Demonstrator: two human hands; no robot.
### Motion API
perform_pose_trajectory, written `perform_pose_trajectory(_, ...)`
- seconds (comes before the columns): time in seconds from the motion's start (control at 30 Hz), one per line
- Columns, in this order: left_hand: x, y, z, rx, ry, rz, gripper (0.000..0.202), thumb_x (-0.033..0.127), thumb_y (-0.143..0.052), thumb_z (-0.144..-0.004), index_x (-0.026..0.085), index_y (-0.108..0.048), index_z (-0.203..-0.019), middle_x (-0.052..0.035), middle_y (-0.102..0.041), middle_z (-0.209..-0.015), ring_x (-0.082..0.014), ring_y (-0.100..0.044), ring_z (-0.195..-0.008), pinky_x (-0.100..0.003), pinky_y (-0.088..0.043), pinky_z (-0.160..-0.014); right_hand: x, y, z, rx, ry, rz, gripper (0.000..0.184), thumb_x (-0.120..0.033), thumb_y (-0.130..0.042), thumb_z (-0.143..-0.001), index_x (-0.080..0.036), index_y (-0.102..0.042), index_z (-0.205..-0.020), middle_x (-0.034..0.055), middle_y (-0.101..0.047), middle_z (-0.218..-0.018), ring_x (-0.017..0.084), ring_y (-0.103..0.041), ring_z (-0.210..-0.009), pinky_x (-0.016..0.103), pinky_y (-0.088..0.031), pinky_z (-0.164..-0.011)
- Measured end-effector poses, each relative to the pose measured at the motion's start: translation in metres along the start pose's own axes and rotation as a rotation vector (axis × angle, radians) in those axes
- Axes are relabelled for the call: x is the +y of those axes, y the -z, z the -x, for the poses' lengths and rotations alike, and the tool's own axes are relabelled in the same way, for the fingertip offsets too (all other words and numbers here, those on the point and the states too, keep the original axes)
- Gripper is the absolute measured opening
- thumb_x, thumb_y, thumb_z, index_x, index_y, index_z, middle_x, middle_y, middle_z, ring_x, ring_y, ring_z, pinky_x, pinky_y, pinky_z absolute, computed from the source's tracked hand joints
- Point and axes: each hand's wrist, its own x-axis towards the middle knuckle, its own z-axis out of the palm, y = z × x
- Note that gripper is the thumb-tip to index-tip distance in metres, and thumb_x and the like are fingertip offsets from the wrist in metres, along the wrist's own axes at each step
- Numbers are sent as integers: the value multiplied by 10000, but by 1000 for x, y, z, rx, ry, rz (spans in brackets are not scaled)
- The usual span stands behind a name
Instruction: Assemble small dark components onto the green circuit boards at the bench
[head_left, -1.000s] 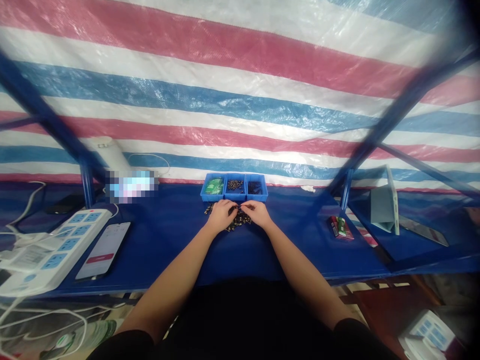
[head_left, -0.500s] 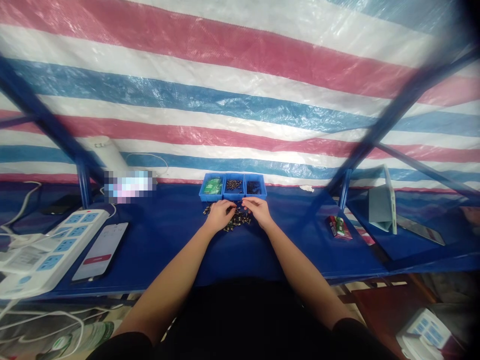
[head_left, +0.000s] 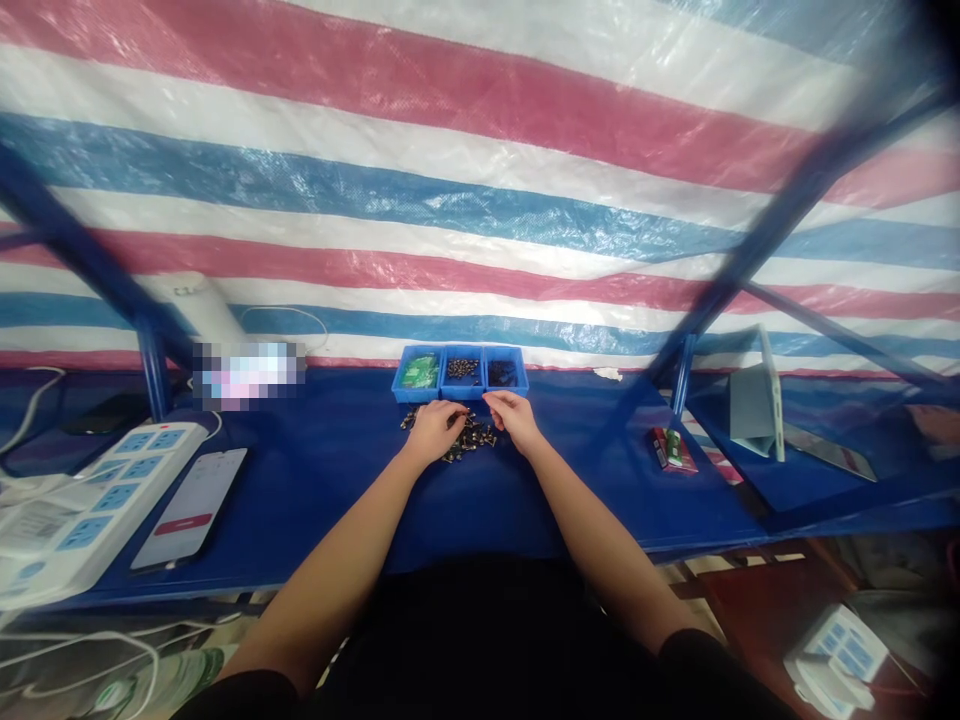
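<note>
My left hand (head_left: 437, 428) is over a loose pile of small dark and brass-coloured parts (head_left: 472, 438), thumb and fingers pinched together. Right of it, my right hand (head_left: 511, 415) also pinches, close to the front of the bins. What either hand holds is too small to make out. Just beyond stand three joined blue bins: the left bin (head_left: 397, 390) holds green pieces (head_left: 421, 371), the middle bin (head_left: 463, 392) small brass-and-dark parts (head_left: 463, 369), the right bin (head_left: 525, 385) black pieces (head_left: 502, 374).
At left lie a phone (head_left: 191, 510) and a white power strip (head_left: 127, 500) with cables. A small red-and-green box (head_left: 673, 450) and a propped tablet (head_left: 757, 410) are at right. Blue frame posts (head_left: 154, 370) rise from the blue table (head_left: 480, 520); striped sheeting hangs behind.
The view has shifted slightly, so most things appear a little farther left. Both hands stay over the pile in nearly the same pinched pose.
</note>
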Motion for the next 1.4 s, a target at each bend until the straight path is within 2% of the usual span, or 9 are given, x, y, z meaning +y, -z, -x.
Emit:
perform_pose_trajectory(0.17, -1, -1, 0, -7, 0, 3, 184, 317, -512, -903, 254, -676, -958, -33, -707, -969, -217, -610, -897, -379, -427, -813, 1, -2, 1, -1, 108, 101, 374, -504, -632, -759, -183, -723, -930, -11, -594, -613, 86, -467, -447, 235, -389, -438)
perform_pose_trajectory(0.33, -1, -2, 0, -4, 6, 4, 176, 313, -518, -900, 259, -677, -953, -32, -710, -977, -227, -612, -911, -388, -418, -816, 3, 2, -6, 122, 135, -32, 422, -460, -673, -735, -189, -617, -1054, 26, -681, -771, 125, -598, -555, 254, -485, -495)
perform_pose_trajectory(0.43, 1, -1, 0, -8, 3, -4, 176, 312, -517, -898, 259, -678, -949, -31, -711, -970, -227, -614, -905, -388, -418, -818, 2, 5, -9, 181, 117, -112, 421, -464, -710, -711, -193, -556, -995, 43, -704, -803, 146, -643, -601, 273, -524, -535)
perform_pose_trajectory(0.67, 2, 1, -1, -17, 3, -5, 183, 311, -512, -899, 260, -677, -956, -31, -709, -971, -230, -612, -908, -389, -421, -821, 4, 15, -16, 243, 45, -262, 350, -424, -771, -667, -161, -631, -850, 64, -710, -787, 142, -654, -612, 256, -529, -540)
perform_pose_trajectory(0.9, 3, 2, 0, -52, 27, -12, 208, 323, -481, -914, 261, -668, -980, -23, -705, -1010, -224, -602, -942, -386, -402, -846, 1, 19, -18, 226, 48, -229, 508, -417, -717, -736, -178, -586, -1164, 90, -730, -974, 164, -695, -702, 255, -538, -561)
perform_pose_trajectory(1.0, 4, 3, 0, -62, 37, -16, 216, 325, -470, -918, 262, -666, -985, -17, -703, -1022, -219, -598, -955, -383, -392, -854, 1, 19, -16, 236, 89, -62, 367, -388, -650, -775, -163, -627, -1063, 47, -723, -825, 124, -643, -592, 227, -495, -516)
perform_pose_trajectory(1.07, 4, 3, 0, -65, 40, -19, 216, 329, -471, -918, 263, -667, -983, -15, -703, -1020, -218, -597, -953, -383, -387, -851, 1, 19, -13, 173, 128, 155, 259, -361, -608, -792, -165, -667, -950, 19, -695, -724, 113, -601, -555, 229, -482, -527)
perform_pose_trajectory(1.2, 5, 3, 0, -73, 48, -23, 218, 334, -469, -919, 266, -669, -974, -15, -703, -1019, -221, -594, -957, -383, -382, -841, -5, 21, -2, -167, 247, 647, 157, -311, -619, -782, -192, -719, -804, 14, -702, -740, 131, -606, -638, 255, -490, -661)
perform_pose_trajectory(1.4, 6, 5, -1, -90, 55, -12, 237, 341, -458, -924, 266, -679, -968, -24, -706, -1029, -226, -592, -972, -386, -378, -847, -12, 31, 2, -335, 214, 826, 180, -322, -690, -752, -194, -750, -864, 25, -716, -777, 135, -605, -629, 242, -464, -606)
